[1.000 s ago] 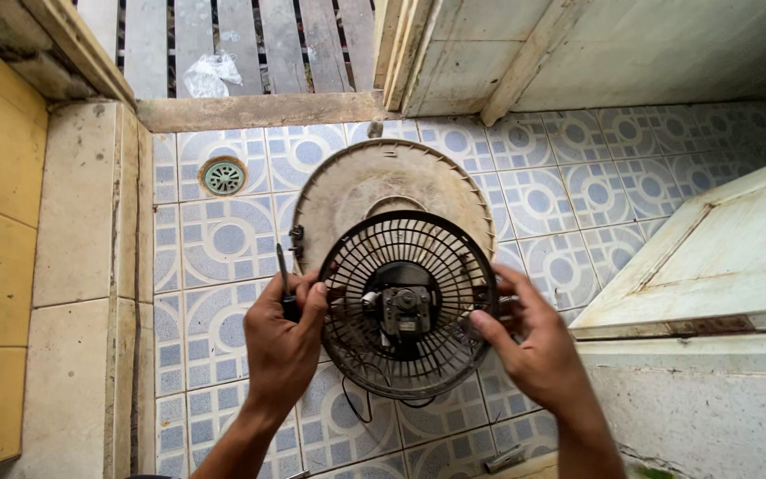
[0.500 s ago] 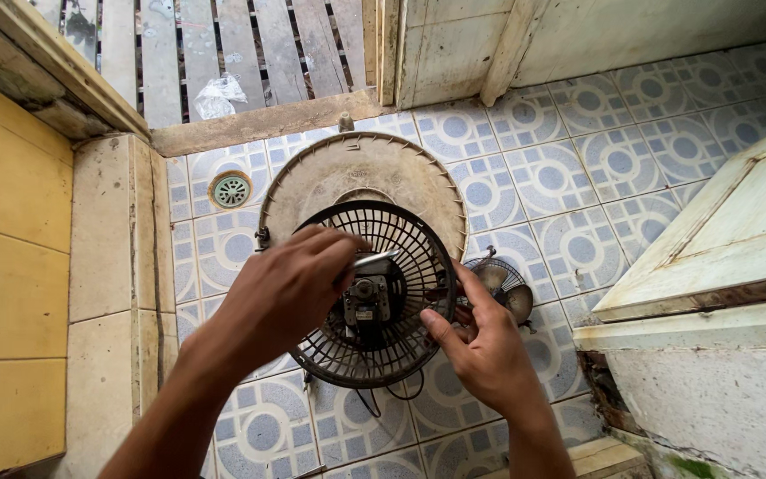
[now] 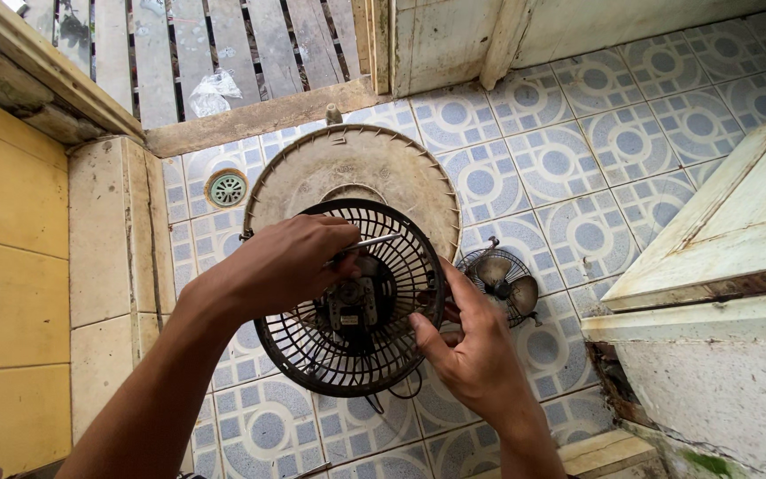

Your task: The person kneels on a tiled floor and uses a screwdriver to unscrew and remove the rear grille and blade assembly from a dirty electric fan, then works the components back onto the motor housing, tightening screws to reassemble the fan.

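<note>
Head view, left hand (image 3: 281, 266) holding screwdriver (image 3: 370, 242) pointing right, right hand (image 3: 472, 350) steadying fan guard (image 3: 312, 355).

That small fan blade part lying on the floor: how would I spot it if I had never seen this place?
Start at the patterned blue and white floor tiles, then find the round black fan grille that the two hands hold. Just past the right hand, toward the pale cabinet, lies the small fan blade. It is far smaller than the beige round cover, with dark, dusty curved blades.

Patterned blue floor tiles (image 3: 578, 151), yellow wall (image 3: 2, 293) — wooden slats (image 3: 161, 53), daylight
</note>
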The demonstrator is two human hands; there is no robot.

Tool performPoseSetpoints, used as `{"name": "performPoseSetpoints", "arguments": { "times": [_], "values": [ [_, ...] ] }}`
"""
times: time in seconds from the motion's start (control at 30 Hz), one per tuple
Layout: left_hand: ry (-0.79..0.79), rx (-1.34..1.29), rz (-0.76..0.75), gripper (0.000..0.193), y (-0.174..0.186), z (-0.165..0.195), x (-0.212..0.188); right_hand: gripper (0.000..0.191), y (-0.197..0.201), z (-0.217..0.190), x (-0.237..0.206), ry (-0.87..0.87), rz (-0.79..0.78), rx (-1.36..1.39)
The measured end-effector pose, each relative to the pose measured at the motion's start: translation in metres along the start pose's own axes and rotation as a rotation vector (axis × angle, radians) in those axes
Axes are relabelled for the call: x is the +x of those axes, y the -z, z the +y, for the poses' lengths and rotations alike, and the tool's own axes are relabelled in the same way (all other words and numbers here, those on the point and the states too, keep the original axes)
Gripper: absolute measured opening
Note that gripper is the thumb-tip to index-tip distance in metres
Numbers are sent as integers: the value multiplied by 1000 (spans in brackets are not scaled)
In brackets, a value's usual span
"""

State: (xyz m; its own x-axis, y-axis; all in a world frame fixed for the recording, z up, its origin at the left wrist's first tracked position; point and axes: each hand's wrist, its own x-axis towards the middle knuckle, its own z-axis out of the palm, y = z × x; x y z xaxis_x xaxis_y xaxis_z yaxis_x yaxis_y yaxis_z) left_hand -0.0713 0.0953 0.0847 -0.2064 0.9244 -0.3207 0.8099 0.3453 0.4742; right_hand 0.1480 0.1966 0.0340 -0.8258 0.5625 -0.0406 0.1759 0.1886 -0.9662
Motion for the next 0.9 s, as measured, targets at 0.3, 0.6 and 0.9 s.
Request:
{"name": "performPoseSetpoints", "arguments": {
  "times": [0.3,0.6,0.9],
  "values": [
    [-125,-133,201,17,-20,-22,-2,60,-6,5,-1,47,77,-100],
    [-41,-6,86,14,-12,-19,-12,60,-4,0,-2,-179,65,-48],
    [-52,43,167,15,-24,-25,-18,30,3,-37,42,297,17,-832]
  ]
}}
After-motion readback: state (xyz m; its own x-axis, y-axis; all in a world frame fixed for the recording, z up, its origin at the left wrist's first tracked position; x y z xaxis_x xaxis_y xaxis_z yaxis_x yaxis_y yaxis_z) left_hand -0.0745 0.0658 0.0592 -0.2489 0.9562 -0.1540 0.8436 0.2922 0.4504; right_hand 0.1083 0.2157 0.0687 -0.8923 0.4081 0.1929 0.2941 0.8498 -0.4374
